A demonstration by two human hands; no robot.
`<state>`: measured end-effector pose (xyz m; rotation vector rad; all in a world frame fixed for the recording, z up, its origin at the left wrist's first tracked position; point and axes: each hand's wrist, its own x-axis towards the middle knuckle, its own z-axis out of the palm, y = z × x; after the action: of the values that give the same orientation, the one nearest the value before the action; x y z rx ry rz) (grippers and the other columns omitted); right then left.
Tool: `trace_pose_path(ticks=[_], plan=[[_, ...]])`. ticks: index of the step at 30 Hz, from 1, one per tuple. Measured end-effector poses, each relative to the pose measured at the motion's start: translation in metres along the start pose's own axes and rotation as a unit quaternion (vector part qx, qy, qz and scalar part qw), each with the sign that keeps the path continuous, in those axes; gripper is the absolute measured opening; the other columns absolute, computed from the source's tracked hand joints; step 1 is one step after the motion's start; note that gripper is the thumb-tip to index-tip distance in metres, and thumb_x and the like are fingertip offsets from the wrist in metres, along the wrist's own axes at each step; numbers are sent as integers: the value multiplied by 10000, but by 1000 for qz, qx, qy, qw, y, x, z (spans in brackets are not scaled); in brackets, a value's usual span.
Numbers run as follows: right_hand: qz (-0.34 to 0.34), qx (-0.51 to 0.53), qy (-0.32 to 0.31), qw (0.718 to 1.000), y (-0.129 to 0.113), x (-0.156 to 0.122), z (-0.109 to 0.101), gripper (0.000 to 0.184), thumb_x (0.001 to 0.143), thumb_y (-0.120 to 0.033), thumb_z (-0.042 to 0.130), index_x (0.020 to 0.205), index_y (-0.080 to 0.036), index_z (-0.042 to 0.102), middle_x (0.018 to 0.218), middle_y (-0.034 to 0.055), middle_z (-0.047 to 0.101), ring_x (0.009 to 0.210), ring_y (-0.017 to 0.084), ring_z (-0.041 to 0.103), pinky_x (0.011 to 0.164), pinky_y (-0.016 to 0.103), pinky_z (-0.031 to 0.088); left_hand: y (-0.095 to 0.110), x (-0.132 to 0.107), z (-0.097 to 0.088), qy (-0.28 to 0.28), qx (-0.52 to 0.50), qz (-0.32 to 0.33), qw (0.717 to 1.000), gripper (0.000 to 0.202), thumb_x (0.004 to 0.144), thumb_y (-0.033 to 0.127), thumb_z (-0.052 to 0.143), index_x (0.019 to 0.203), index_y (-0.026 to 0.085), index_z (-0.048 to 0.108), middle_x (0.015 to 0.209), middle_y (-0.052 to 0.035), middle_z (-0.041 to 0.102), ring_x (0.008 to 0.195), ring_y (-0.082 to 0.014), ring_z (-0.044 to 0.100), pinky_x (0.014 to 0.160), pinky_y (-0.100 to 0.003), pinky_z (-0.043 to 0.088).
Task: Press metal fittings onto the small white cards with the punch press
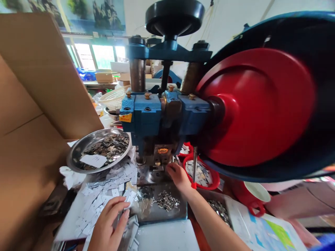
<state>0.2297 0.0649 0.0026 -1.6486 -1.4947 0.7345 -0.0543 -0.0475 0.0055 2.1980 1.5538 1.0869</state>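
Observation:
My left hand [111, 221] is over a spread of thin pale metal plates [92, 205], thumb and fingertips closed on the edge of one small metal plate [130, 198]. My right hand [179, 176] reaches to the die area [157, 169] of a blue punch press [148, 116]. Its fingertips are pinched together beside the tooling, and whatever they hold is too small or hidden to make out. A heap of tiny shiny metal parts [167, 201] lies on the press bed between my hands.
A large red flywheel [264, 108] fills the right. On the left stand a steel bowl [72, 162] of metal pieces and cardboard [39, 76]. Red baskets [216, 183] of plates sit behind my right wrist. A red mug [251, 195] stands at the right.

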Motion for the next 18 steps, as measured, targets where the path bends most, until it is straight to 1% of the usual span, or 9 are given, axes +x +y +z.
trace_pose_path(ticks=[3, 5, 6, 7, 9, 12, 15, 18], plan=[[6, -4, 8, 1000, 2, -5, -6, 311, 822, -390, 405, 868, -188, 637, 643, 7, 612, 587, 160, 568, 528, 239, 406, 1, 1, 7, -18, -3, 18, 1000, 183, 865, 330, 525, 978, 251, 646, 1077, -56, 614, 977, -210, 624, 816, -306, 551], [-3, -10, 8, 1000, -1, -4, -6, 326, 815, -415, 448, 966, -193, 635, 674, 3, 618, 609, 159, 564, 542, 237, 399, 7, 3, 12, -34, -13, 30, 999, 179, 867, 322, 524, 978, 255, 648, 1073, -54, 616, 976, -205, 626, 823, -303, 549], [-9, -14, 4, 1000, -4, -3, -4, 320, 797, -420, 489, 978, -201, 638, 673, -3, 616, 611, 159, 559, 546, 237, 392, 11, 4, 14, -39, -19, 36, 998, 178, 870, 318, 522, 977, 256, 648, 1071, -55, 617, 979, -203, 624, 831, -304, 546], [-15, -17, -1, 1000, -7, -1, -2, 300, 775, -415, 530, 959, -209, 647, 663, -8, 612, 608, 157, 553, 548, 235, 383, 15, 4, 16, -43, -27, 39, 998, 177, 871, 316, 520, 977, 255, 649, 1071, -58, 618, 985, -203, 621, 842, -306, 542], [-25, -21, -11, 999, -13, 3, 2, 222, 737, -382, 580, 853, -212, 663, 630, -14, 601, 591, 153, 541, 544, 234, 366, 22, 3, 19, -41, -43, 34, 998, 181, 874, 323, 516, 968, 249, 652, 1068, -68, 618, 995, -207, 615, 863, -316, 531], [-28, -18, 0, 999, -16, 6, 5, 158, 732, -343, 571, 720, -202, 642, 616, -7, 596, 592, 152, 533, 559, 242, 359, 28, -4, 24, -27, -65, 14, 997, 197, 878, 354, 511, 941, 249, 664, 1047, -71, 625, 980, -208, 616, 866, -316, 526], [-11, -3, 43, 999, -10, 4, -5, 219, 761, -391, 538, 715, -196, 626, 658, 13, 614, 644, 169, 553, 587, 253, 380, 27, -15, 30, -11, -80, 6, 997, 231, 881, 404, 507, 916, 254, 679, 1017, -66, 639, 948, -200, 627, 839, -293, 535], [24, 18, 98, 995, 5, -8, -28, 346, 785, -487, 490, 844, -178, 635, 722, 41, 641, 683, 195, 582, 590, 272, 418, 24, -21, 35, -4, -92, 17, 996, 284, 883, 460, 497, 887, 252, 690, 986, -66, 655, 922, -195, 639, 813, -272, 542]])
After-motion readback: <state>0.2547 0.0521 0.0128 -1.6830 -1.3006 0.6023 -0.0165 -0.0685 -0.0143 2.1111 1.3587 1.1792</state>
